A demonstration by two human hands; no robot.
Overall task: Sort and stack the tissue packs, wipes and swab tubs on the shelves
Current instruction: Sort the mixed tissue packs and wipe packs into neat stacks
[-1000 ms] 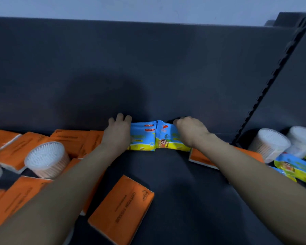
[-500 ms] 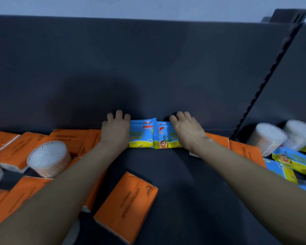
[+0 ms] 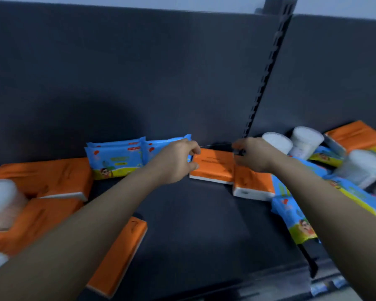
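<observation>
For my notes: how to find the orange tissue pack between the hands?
Follow the dark slotted metal post down to the grey shelf. The flat orange tissue pack lies at its foot, just left. Its orange neighbour sits nearer the front.

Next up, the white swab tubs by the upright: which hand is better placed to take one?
Right. The right hand sits beside the nearest swab tub, while the left hand is farther off, across the orange tissue pack, near the standing wipes.

Left hand [image 3: 176, 160], right hand [image 3: 252, 155], flanking orange tissue pack [image 3: 214, 164]
</observation>
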